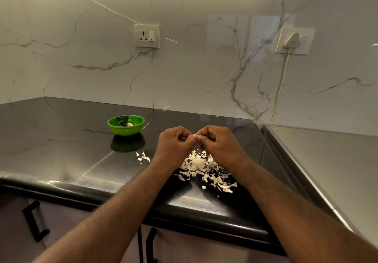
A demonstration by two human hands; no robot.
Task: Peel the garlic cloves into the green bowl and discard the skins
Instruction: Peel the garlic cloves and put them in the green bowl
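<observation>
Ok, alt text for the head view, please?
The left hand and right hand pinch a small pale garlic clove above a pile of papery white garlic skins on a glossy black countertop. A small round green bowl sits further left.

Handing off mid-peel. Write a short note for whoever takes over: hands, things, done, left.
Left hand and right hand both pinch one garlic clove between their fingertips, above the black countertop.
Green bowl stands to the left and farther back, one peeled clove visible inside.
Main pile of skins lies on the counter below the hands; a few loose skins lie left of it.
Done: some peeling, judging by the pile. Left: finish this clove, drop it in the bowl, discard all skins. Unpeeled cloves in the pile: cannot tell.
</observation>
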